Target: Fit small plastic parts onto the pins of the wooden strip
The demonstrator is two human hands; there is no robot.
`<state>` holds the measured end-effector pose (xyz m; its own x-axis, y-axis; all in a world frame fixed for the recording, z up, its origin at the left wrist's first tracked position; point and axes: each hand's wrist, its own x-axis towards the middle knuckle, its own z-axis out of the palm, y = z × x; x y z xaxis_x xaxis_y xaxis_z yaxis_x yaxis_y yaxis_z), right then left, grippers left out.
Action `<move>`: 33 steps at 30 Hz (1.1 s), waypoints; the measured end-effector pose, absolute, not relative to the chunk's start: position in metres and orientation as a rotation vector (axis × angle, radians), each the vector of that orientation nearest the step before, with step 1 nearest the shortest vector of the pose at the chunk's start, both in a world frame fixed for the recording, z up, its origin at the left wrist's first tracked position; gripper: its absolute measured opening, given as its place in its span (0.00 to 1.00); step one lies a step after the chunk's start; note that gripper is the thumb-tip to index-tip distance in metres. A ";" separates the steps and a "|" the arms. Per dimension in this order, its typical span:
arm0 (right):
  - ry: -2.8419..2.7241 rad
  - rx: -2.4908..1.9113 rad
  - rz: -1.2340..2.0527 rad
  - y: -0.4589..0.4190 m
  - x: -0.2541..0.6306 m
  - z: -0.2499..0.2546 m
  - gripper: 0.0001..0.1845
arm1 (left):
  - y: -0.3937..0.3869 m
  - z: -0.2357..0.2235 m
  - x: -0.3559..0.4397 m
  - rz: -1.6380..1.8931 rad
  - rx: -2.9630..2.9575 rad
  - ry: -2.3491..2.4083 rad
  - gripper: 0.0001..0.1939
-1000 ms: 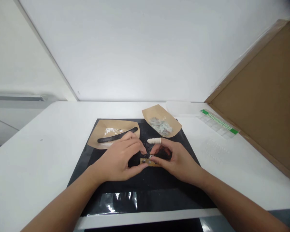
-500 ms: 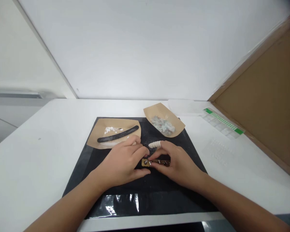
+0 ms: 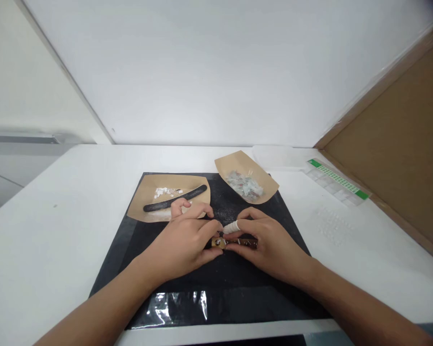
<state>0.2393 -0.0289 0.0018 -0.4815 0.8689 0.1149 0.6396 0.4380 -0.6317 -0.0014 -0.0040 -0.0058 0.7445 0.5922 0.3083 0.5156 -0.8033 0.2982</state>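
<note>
A narrow brown bar [image 3: 251, 243], tan at its left end and dotted with small shiny and white pieces, is held between my hands just above or on the black mat [image 3: 209, 274]. My left hand [image 3: 187, 238] closes on its tan end, thumb at the near side and index finger at the far side. My right hand [image 3: 269, 240] pinches the bar to the right of that with thumb and fingers, its white-wrapped fingertip [image 3: 231, 228] touching near the left fingertips. Whether a tiny piece sits between the fingertips is hidden.
Behind my left hand a cardboard tray [image 3: 135, 204] holds a black nail file [image 3: 176, 198] and small white bits. Another cardboard tray [image 3: 222, 163] contains crumpled translucent scraps. A clear case with a green label [image 3: 337, 180] and scattered clear bits [image 3: 334, 226] lie right, beside a cardboard panel [image 3: 393, 134].
My left thumb and index finger have closed onto the bar's tan end. The right wrapped finger has come down towards the bar, and the other left fingers have spread back over the tray.
</note>
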 end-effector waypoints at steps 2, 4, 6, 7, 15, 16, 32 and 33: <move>-2.237 -1.315 0.757 -0.031 0.239 0.002 0.05 | -0.004 -0.006 -0.001 0.595 2.747 0.887 0.07; -2.196 -1.358 0.774 -0.033 0.239 0.001 0.07 | -0.003 -0.007 -0.001 0.598 2.745 0.894 0.08; -2.181 -1.379 0.761 -0.035 0.238 -0.001 0.07 | -0.003 -0.007 -0.001 0.589 2.742 0.907 0.08; -2.191 -1.375 0.747 -0.035 0.238 -0.001 0.07 | -0.003 -0.008 -0.001 0.584 2.741 0.917 0.09; -2.353 -1.218 0.568 -0.037 0.238 -0.002 0.05 | -0.005 -0.008 0.000 0.563 2.757 0.952 0.10; -2.368 -1.208 0.540 -0.038 0.238 -0.002 0.04 | -0.005 -0.008 0.000 0.564 2.755 0.951 0.10; -2.409 -1.199 0.427 -0.045 0.234 -0.004 0.03 | -0.005 -0.007 -0.001 0.547 2.727 0.941 0.06; -2.388 -1.202 0.456 -0.045 0.234 -0.004 0.04 | -0.005 -0.006 -0.001 0.548 2.724 0.936 0.05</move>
